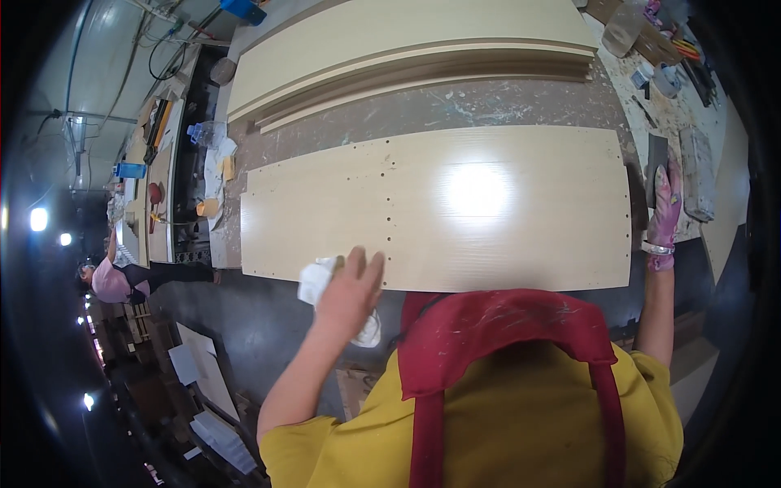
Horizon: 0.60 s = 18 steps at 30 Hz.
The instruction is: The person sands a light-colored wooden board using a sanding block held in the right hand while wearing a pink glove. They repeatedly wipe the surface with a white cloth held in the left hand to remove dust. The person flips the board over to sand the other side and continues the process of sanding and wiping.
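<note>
A crumpled white cloth (316,281) is in my bare left hand (350,294), just off the near edge of a pale wood-grain panel (504,236). Part of the cloth hangs below the palm. Small dark holes run across the panel in a row and along its ends, and a bright reflection lies on its surface. Out to the right, my right hand (665,203), in a pink stained glove, has its fingers along a flat dark grey strip (656,154) and seems to grip it. Its thumb is hidden.
More pale panels (415,61) lie stacked on the far side of the worktable (488,102). A grey, paint-smeared block (697,175) sits on the right side table, with containers (667,80) farther back. Clear plastic bottle (207,133) stands left. Another person (114,281) works far left.
</note>
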{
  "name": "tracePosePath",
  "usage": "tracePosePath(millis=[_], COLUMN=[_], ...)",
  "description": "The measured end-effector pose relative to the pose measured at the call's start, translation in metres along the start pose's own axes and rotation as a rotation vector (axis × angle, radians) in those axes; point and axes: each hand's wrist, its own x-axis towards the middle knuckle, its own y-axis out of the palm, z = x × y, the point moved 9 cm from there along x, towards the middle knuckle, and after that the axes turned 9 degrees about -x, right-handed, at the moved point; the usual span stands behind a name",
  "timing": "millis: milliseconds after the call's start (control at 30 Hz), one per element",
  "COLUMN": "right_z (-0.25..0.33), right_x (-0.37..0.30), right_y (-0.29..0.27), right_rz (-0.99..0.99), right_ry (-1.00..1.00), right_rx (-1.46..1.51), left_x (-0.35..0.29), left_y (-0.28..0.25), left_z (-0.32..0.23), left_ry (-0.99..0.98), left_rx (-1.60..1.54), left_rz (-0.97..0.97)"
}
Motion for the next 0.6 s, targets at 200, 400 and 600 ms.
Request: tracePosePath(millis=[200, 400, 600], right_z=[0.056, 0.058, 0.06], right_x=[-0.048, -0.051, -0.048], right_y=[0.081, 0.081, 0.086], right_rz=[0.212, 0.286, 0.318], right_ry=[0.221, 0.015, -0.029], right_rx=[0.428, 0.277, 0.237], left_x=[0.089, 0.18, 0.032], left_y=[-0.107, 0.033, -0.103], left_z=[-0.025, -0.015, 0.272], left_ry=[0.155, 0.181, -0.566], left_rx=[-0.651, -0.302, 0.012], left_rz=[-0.7, -0.373, -0.817])
